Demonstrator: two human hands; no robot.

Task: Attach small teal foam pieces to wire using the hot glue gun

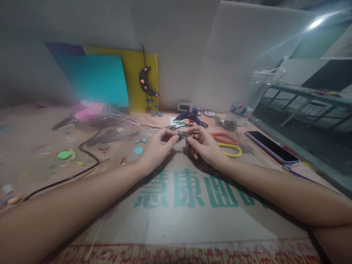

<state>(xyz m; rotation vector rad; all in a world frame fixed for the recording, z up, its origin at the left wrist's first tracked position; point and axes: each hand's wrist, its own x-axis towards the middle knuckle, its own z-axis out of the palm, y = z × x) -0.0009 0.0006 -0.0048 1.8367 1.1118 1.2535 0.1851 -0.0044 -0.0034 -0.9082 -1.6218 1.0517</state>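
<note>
Both my hands meet over the middle of the table. Thumb and fingers of my left hand [161, 146] pinch one side of a small grey-green bundle of cord [181, 135]. From the other side, my right hand [202, 143] grips the same cord between thumb and fingertips. Just behind it lies a blue glue gun [189, 116]. To the right of my right hand are scissors with orange [225, 138] and yellow handles [232, 150]. Light-blue cut shapes [139, 150] rest left of my left hand.
A dark crescent moon ornament [145, 82] hangs before yellow and turquoise sheets [101, 80]. A black cable [82, 168] curves across the left side. A phone [271, 146] lies by the right edge, near more cord [227, 124]. Small scraps and a pink plastic bag [89, 112] lie left.
</note>
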